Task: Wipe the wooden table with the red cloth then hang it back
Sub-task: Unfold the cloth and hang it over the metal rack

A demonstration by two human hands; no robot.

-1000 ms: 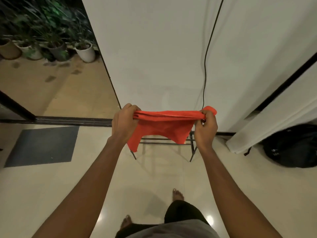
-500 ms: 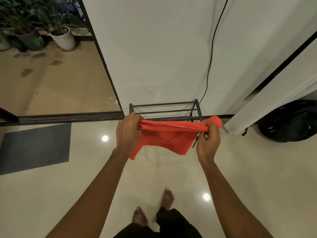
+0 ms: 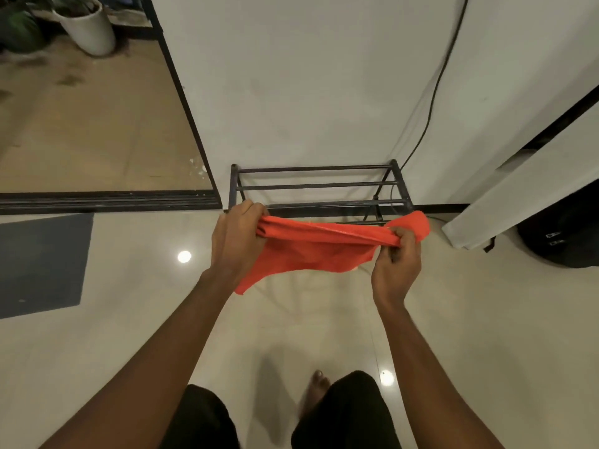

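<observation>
Red cloth (image 3: pixel 311 251) gripped by left hand (image 3: pixel 236 241) and right hand (image 3: pixel 395 264) near black rack (image 3: pixel 317 186); could slide off if draped unevenly.

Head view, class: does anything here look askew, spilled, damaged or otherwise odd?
Nothing looks damaged. The red cloth is bunched and sagging unevenly between the left hand and right hand, by the black rack. Dark blotches, possibly damp, mark the outdoor floor near the white pot.

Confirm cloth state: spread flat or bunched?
Bunched along its top edge, not flat. The red cloth is stretched between left hand and right hand, top gathered into folds, the rest hanging loose.
</observation>
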